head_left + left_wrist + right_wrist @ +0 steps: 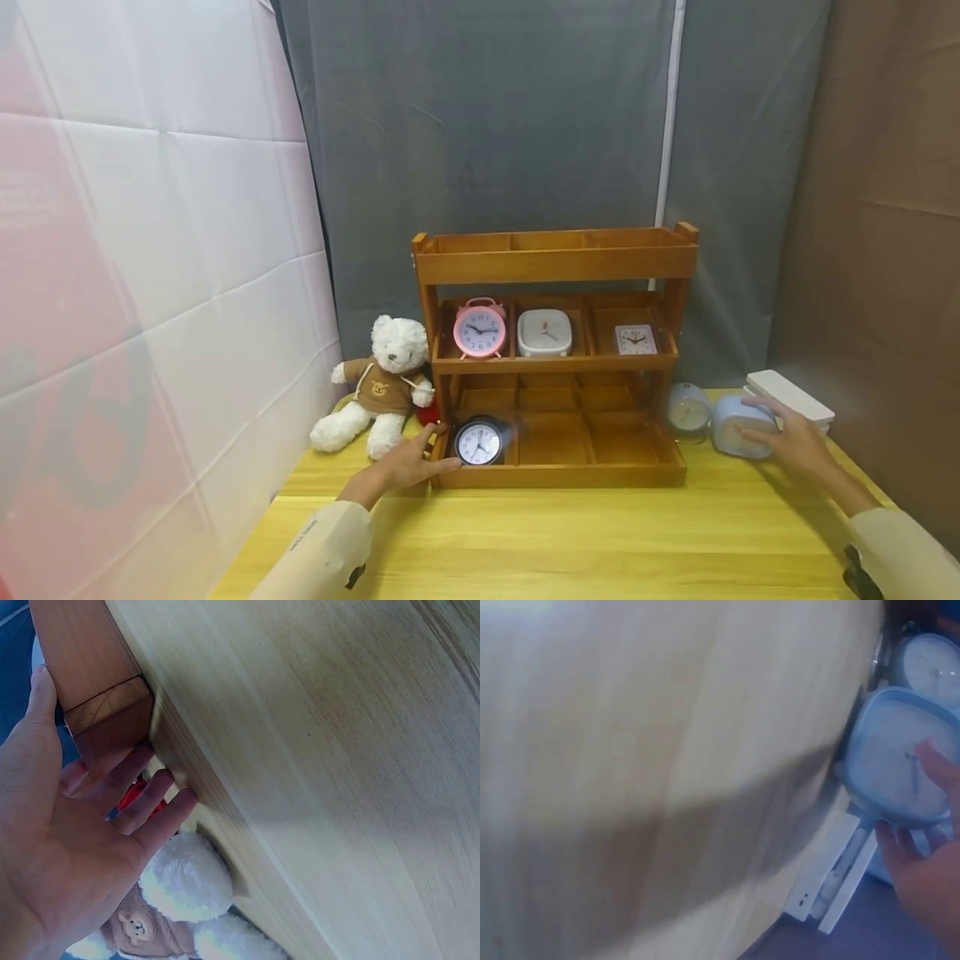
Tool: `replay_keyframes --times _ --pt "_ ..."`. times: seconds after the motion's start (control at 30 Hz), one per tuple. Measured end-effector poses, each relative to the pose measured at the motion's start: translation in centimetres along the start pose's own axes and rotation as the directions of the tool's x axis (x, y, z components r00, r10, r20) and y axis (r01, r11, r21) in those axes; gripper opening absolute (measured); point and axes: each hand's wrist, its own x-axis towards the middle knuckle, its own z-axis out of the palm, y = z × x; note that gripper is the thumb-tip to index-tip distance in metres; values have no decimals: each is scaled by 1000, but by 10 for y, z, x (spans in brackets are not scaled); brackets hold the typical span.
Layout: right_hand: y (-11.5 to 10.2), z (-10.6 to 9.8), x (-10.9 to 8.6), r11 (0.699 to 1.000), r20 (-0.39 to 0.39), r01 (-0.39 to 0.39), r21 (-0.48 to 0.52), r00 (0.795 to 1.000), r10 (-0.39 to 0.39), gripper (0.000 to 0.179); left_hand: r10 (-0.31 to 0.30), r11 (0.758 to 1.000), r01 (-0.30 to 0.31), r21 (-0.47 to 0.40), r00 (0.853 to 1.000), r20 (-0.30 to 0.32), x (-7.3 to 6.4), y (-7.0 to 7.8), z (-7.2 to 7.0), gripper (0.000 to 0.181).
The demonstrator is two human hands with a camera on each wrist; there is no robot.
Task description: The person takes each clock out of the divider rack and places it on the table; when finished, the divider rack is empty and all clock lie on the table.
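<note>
My left hand [409, 459] rests at the lower left front corner of a brown wooden shelf rack [558, 476]. In the left wrist view its thumb lies along the wood and the other fingers [141, 813] spread loosely beside the corner. Beside the thumb, a round black alarm clock [478, 442] stands in the lowest left compartment. Over on the right, my right hand [797, 446] grips a light blue rounded-square clock [738, 427], thumb across its face and fingers at its edge and behind. A round pale clock [687, 408] stands just left of it.
A white teddy bear [390, 379] in a brown hoodie sits left of the rack, with something red beside it. The middle tier holds a pink twin-bell clock [480, 331], a white clock [544, 333] and a small square clock [635, 340]. White boxes [791, 397] lie at the right table edge.
</note>
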Motion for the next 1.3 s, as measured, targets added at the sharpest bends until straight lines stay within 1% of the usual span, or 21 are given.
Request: replay_keyframes --times 0.17,0.27,0.53,0.63,0.8,0.93,1.07,1.17,1.3 --pt "1 -2 10 999 65 -38 -4 997 38 47 -6 1000 6 -7 1000 3 0 1 0 80" --pt "0 -2 13 998 90 -58 -17 994 59 47 -10 1000 10 -7 1000 5 0 2 0 80" --pt "-2 3 16 997 143 -81 -12 986 82 47 -14 1000 14 6 1000 13 -3 3 -3 79" --pt "0 2 16 996 155 -89 -28 984 93 47 -14 1000 14 7 1000 14 -3 5 -3 79" --pt "1 0 19 995 169 -78 -58 982 86 48 -19 1000 19 5 1000 7 -3 7 -2 78" --pt "-5 1 21 998 167 -51 -35 984 57 53 -17 1000 17 -1 1000 13 -3 7 -2 80" --pt "-15 6 22 999 129 42 4 991 -42 59 -13 1000 13 -6 1000 11 -2 4 -1 80" --pt "-28 8 25 994 112 110 2 988 -110 59 2 1000 -2 -3 1000 1 -1 4 -2 78" --pt "-52 10 28 988 120 155 -16 981 -152 57 6 1000 -6 -2 1000 9 0 5 -3 79"
